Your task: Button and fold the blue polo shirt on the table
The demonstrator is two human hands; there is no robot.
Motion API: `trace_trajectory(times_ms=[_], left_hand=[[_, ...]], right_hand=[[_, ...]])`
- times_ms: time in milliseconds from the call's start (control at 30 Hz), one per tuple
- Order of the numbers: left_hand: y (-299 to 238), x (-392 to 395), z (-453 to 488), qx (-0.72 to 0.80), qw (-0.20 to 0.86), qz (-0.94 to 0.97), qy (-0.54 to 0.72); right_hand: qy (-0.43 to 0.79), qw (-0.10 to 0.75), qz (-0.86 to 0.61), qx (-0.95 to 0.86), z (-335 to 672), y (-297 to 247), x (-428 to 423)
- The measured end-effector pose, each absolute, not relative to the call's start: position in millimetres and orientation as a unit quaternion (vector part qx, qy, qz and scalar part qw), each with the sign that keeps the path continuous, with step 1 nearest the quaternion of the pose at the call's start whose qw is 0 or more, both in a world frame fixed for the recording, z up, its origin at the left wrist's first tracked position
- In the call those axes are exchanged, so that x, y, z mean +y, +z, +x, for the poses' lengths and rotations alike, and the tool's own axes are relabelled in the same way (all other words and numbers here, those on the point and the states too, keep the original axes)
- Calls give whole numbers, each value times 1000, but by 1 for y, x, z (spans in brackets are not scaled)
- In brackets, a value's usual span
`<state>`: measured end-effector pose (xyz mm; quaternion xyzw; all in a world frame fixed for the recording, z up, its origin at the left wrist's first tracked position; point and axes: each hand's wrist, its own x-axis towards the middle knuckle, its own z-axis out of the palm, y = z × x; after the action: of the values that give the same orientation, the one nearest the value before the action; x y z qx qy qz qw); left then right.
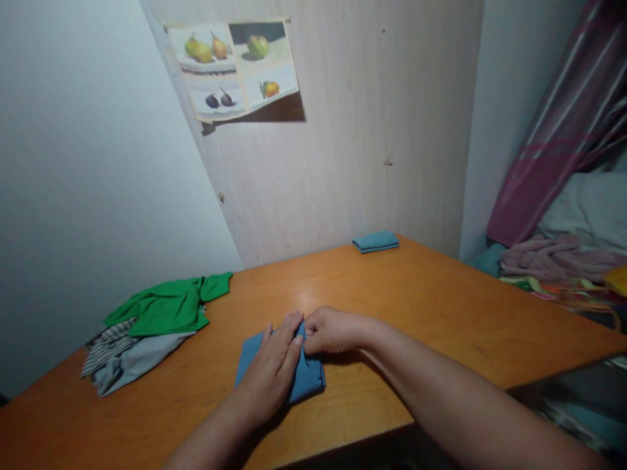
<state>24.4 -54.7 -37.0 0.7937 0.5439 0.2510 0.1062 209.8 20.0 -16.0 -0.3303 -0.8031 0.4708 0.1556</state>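
Observation:
A blue folded garment (306, 380) lies on the wooden table (421, 294) in front of me. My left hand (277, 365) rests flat on top of it, fingers stretched out and pointing away from me. At the garment's far right edge my right hand (326, 331) is closed, its curled fingers gripping the cloth beside my left fingertips. The exact kind of garment cannot be told from its folded shape. Part of the cloth is hidden beneath my hands.
A green shirt (169, 303) lies over striped cloth (110, 346) and a grey garment (142, 359) at the left. By the wall sits a folded blue-grey cloth (376, 241). Fruit pictures (238, 68) hang above. Beyond the table's right edge are a pink curtain (543, 130) and heaped fabrics (558, 261).

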Motion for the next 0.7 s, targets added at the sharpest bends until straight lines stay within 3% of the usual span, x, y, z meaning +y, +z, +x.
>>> trace_trajectory(times_ms=[200, 433, 600, 700], left_hand=[[-35, -57, 26, 542, 99, 798, 243], [-36, -58, 25, 534, 77, 818, 202], [-38, -57, 27, 531, 28, 831, 164], [-38, -56, 29, 534, 11, 832, 148]], right_hand=[[475, 146, -333, -802, 210, -16, 17], [270, 145, -386, -870, 209, -15, 18], [466, 87, -315, -822, 223, -11, 29], [567, 156, -349, -729, 231, -6, 39]])
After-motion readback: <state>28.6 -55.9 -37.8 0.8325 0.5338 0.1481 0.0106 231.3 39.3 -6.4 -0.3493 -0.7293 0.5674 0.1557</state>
